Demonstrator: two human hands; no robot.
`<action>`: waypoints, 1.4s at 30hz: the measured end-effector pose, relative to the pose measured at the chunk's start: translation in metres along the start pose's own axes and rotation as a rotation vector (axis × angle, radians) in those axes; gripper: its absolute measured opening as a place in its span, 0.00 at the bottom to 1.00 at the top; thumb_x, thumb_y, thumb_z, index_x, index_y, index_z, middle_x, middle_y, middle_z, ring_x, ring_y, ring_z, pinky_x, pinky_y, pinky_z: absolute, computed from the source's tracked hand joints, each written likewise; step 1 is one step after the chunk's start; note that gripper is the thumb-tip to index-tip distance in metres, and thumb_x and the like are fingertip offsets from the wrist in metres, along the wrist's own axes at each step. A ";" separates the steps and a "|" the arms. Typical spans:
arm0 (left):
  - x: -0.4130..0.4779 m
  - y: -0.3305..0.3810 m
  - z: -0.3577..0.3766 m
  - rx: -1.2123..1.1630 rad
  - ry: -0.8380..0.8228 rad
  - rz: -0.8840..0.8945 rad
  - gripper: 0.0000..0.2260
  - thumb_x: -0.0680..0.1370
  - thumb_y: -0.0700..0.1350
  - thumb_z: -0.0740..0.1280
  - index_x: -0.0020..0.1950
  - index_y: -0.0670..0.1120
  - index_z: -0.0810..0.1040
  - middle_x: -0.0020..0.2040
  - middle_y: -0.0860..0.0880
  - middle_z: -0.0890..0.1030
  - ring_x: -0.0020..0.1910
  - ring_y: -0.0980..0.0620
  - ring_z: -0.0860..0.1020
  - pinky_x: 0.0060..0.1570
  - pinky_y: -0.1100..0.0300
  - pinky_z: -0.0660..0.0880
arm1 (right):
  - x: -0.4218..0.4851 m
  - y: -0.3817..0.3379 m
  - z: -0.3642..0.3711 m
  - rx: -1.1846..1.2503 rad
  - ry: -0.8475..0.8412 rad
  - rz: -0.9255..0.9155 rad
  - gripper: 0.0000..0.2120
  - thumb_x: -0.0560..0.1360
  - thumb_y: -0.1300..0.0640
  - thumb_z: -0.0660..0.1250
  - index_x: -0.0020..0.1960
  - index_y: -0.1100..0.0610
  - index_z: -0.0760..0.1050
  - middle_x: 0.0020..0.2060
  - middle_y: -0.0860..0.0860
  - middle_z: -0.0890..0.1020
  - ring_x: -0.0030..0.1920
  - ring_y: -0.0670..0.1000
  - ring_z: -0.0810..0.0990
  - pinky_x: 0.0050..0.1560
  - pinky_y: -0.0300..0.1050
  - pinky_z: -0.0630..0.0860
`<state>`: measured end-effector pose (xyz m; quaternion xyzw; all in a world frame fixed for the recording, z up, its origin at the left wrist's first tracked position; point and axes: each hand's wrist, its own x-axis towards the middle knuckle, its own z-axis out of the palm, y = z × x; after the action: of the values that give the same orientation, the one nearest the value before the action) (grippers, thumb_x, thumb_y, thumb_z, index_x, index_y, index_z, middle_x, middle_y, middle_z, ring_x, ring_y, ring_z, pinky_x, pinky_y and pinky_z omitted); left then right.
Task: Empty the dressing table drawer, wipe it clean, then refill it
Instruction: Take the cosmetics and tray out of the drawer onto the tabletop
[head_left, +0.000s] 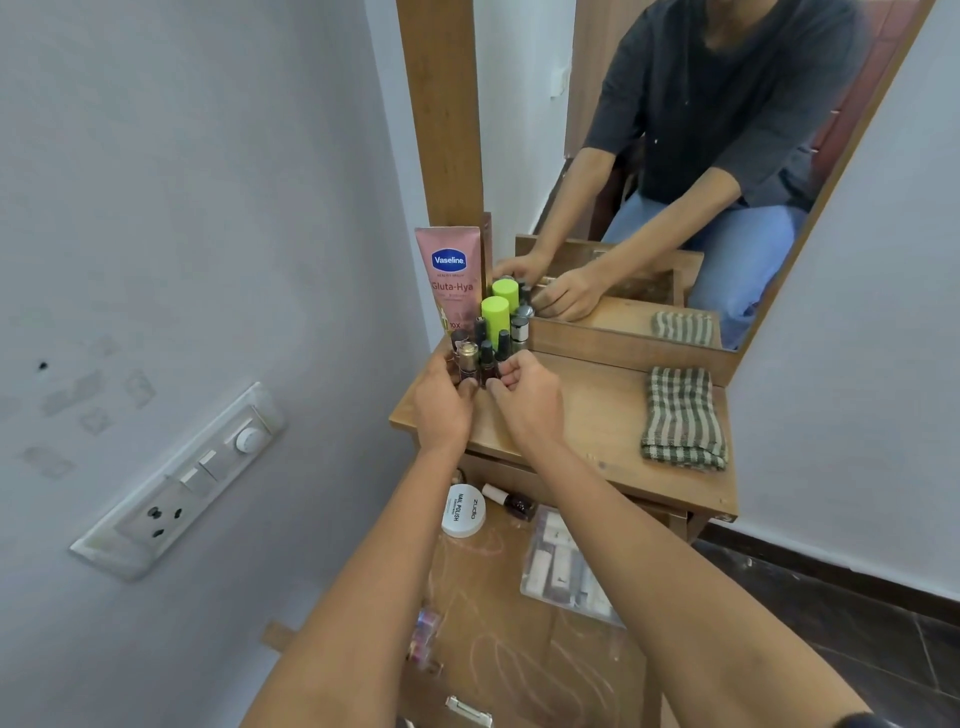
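Several small nail polish bottles (480, 358) stand clustered at the back left of the wooden dressing table top (597, 415). My left hand (441, 400) and my right hand (524, 389) reach in from either side, fingers curled round the front bottles. Behind them stand a pink Vaseline tube (451, 280) and a bright green bottle (494, 317). The open drawer (498, 597) lies below my arms. It holds a white round jar (463, 510), a dark nail polish bottle (511, 503), a clear plastic box (563, 569) and a small item near the left wall (423, 631).
A folded green checked cloth (683, 415) lies on the right of the table top. The mirror (675, 171) rises behind and reflects me. A switch and socket panel (182, 483) sits on the left wall. Dark floor shows at the right.
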<state>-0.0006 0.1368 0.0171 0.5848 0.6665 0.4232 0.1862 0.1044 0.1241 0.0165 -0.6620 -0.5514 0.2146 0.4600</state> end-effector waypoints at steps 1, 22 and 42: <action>-0.001 0.000 0.000 -0.006 -0.002 0.002 0.22 0.75 0.41 0.69 0.68 0.46 0.69 0.55 0.48 0.82 0.54 0.50 0.79 0.55 0.56 0.73 | 0.000 0.000 0.000 -0.007 0.001 0.000 0.07 0.71 0.57 0.72 0.47 0.54 0.75 0.40 0.48 0.80 0.42 0.50 0.79 0.46 0.49 0.78; -0.071 -0.011 -0.060 -0.199 -0.004 -0.023 0.10 0.77 0.40 0.66 0.58 0.40 0.74 0.48 0.49 0.78 0.43 0.58 0.76 0.41 0.78 0.70 | -0.082 0.012 -0.026 -0.019 -0.241 -0.527 0.04 0.73 0.65 0.67 0.47 0.60 0.76 0.38 0.51 0.77 0.37 0.45 0.71 0.41 0.31 0.69; -0.120 -0.031 -0.047 1.300 -0.582 0.167 0.16 0.76 0.31 0.61 0.61 0.42 0.74 0.55 0.46 0.80 0.53 0.45 0.81 0.42 0.61 0.72 | -0.120 0.053 -0.010 -0.856 -0.417 -0.128 0.13 0.79 0.64 0.55 0.63 0.61 0.70 0.61 0.58 0.75 0.65 0.58 0.68 0.57 0.48 0.72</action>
<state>-0.0259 0.0095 -0.0099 0.7157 0.6599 -0.2197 -0.0627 0.1047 0.0107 -0.0499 -0.6995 -0.7103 0.0679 0.0382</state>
